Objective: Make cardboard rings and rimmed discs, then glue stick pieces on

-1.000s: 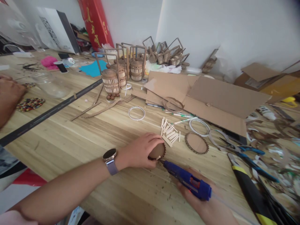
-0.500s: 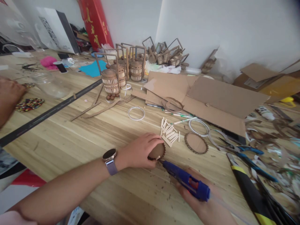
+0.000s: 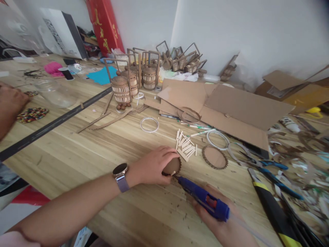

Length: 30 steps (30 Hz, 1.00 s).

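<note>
My left hand point(image 3: 154, 165), with a watch on the wrist, grips a small toothed brown disc point(image 3: 172, 166) flat against the wooden table point(image 3: 84, 154). My right hand point(image 3: 221, 224) holds a blue glue gun point(image 3: 203, 198) whose nozzle touches the disc's near edge. Just beyond the disc lies a pile of short pale sticks point(image 3: 185, 145). A second toothed brown disc point(image 3: 214, 157) lies to the right of the sticks.
Flattened cardboard point(image 3: 231, 103) lies behind, with white rings point(image 3: 149, 124) nearby and finished slatted baskets point(image 3: 121, 88) further back. Blue-handled pliers point(image 3: 269, 168) and scraps crowd the right side. A black strip point(image 3: 51, 125) crosses the table. Another person's hand point(image 3: 10, 104) is at far left.
The glue gun and my right hand have shifted slightly left and down. My left hand stays on the disc.
</note>
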Each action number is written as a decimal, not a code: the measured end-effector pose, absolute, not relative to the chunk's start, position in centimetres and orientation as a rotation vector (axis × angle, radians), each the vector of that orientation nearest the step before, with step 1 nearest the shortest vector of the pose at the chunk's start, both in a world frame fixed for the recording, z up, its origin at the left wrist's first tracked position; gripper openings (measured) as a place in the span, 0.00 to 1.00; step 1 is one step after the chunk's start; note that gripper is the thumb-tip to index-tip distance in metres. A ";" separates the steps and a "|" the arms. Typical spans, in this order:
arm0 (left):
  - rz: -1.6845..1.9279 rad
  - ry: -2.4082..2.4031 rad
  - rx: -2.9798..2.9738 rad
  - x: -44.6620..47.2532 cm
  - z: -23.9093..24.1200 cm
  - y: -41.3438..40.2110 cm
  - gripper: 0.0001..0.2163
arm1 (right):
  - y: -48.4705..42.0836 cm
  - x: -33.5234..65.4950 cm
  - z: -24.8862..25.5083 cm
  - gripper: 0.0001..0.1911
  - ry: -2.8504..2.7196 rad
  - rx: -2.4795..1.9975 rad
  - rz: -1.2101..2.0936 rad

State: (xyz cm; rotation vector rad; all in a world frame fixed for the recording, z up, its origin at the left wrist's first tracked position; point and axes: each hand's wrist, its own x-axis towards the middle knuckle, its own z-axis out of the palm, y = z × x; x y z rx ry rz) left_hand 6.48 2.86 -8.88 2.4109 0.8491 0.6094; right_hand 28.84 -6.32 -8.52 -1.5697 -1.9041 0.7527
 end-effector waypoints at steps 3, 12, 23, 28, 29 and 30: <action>0.607 0.847 2.422 6.5 -8.8 2.9 0.28 | -6.3 28.9 -8.6 0.12 -1.916 -1.573 0.759; 0.611 0.851 2.412 6.5 -9.0 2.9 0.28 | -6.3 29.0 -8.8 0.12 -1.925 -1.571 0.763; 0.609 0.855 2.423 6.5 -8.8 2.8 0.27 | -6.4 28.9 -8.9 0.12 -1.931 -1.566 0.744; 0.608 0.847 2.434 6.5 -8.8 2.9 0.26 | -6.4 29.0 -8.9 0.13 -1.930 -1.563 0.740; 0.602 0.846 2.439 6.5 -8.8 2.9 0.26 | -6.3 29.0 -8.9 0.12 -1.922 -1.561 0.736; 0.595 0.844 2.445 6.5 -8.8 2.9 0.26 | -6.3 29.0 -8.8 0.11 -1.911 -1.558 0.730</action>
